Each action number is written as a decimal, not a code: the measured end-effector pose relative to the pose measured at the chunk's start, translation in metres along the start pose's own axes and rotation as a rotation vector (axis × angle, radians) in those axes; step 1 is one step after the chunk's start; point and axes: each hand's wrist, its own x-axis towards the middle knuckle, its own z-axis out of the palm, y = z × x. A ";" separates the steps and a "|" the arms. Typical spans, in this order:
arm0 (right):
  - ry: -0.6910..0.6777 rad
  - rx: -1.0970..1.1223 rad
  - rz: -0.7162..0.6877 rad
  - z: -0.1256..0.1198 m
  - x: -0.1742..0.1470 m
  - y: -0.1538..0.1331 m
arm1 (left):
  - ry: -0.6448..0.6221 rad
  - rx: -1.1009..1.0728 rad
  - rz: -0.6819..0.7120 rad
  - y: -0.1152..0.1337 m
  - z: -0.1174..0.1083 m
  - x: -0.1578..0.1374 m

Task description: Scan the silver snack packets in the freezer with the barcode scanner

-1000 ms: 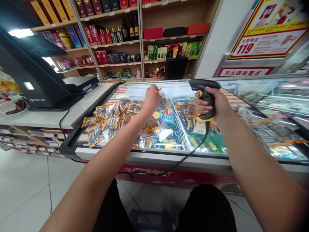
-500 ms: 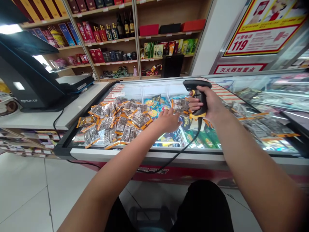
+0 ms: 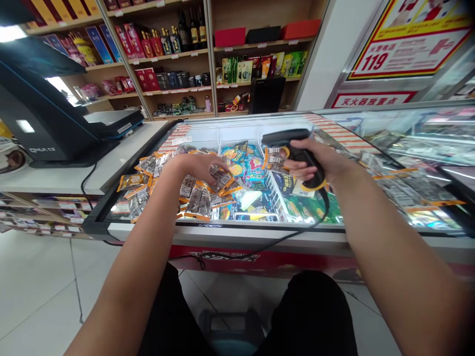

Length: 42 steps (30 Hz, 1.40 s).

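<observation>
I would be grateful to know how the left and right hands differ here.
The left hand is palm down at orange-edged packets, its grip unclear; the right hand grips a black scanner. In view, the left hand is left of the white divider, the right hand to its right. Both are bare.

Packet pile (image 3: 198,201) on freezer (image 3: 230,233).
Counter (image 3: 111,163) left, machine (image 3: 40,118) on it; scanner (image 3: 287,136) right of pile; shelves (image 3: 267,12) behind.

Fingertips of the left hand (image 3: 202,167) are hidden among packets (image 3: 198,200), leaving its grip unclear. Blur softens the scanner (image 3: 285,136) toward two o'clock; farther out, the top edge crops a poster (image 3: 411,54). Near ten o'clock, the left edge cuts a black machine (image 3: 37,111).
</observation>
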 end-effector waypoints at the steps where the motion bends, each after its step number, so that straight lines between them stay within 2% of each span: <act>1: -0.056 -0.062 0.047 0.004 -0.002 0.003 | 0.001 -0.005 0.012 -0.001 0.002 0.001; 4: -0.161 -0.204 0.106 0.011 -0.001 0.012 | -0.015 -0.003 0.061 0.000 0.008 0.005; 10: -0.120 -0.299 0.108 0.010 0.009 0.021 | -0.083 0.083 0.117 -0.004 0.017 0.009; 14: -0.154 -0.305 0.100 0.009 0.007 0.021 | -0.067 0.082 0.109 -0.009 0.022 0.012; 18: -0.159 -0.298 0.104 0.008 0.007 0.022 | -0.009 0.040 0.211 -0.013 0.025 0.011; 20: -0.131 -0.277 0.086 0.009 0.007 0.020 | 0.050 -0.011 0.257 -0.013 0.026 0.008; 22: -0.080 -0.212 0.023 0.010 0.007 0.016 | 0.150 -0.084 0.241 -0.011 0.027 0.005; 26: 0.082 0.032 -0.170 0.012 0.001 0.000 | 0.429 -0.309 -0.041 0.007 0.021 0.014; 29: 0.192 0.187 -0.283 0.007 -0.003 -0.008 | 0.612 -0.389 -0.199 0.031 0.009 0.038; 34: 0.261 0.302 -0.313 -0.010 0.001 -0.007 | 0.708 -0.440 -0.180 0.083 -0.010 0.093; 36: 0.248 0.324 -0.312 -0.017 0.004 -0.005 | 0.645 -0.490 -0.203 0.104 -0.008 0.111; 38: 0.224 0.349 -0.317 -0.022 0.006 -0.002 | 0.476 -0.480 -0.186 0.122 -0.001 0.122; 40: 0.206 0.363 -0.312 -0.026 0.009 0.000 | 0.261 -0.366 -0.141 0.131 0.009 0.124; 42: 0.196 0.349 -0.291 -0.027 0.011 0.002 | 0.114 -0.212 -0.139 0.131 0.015 0.115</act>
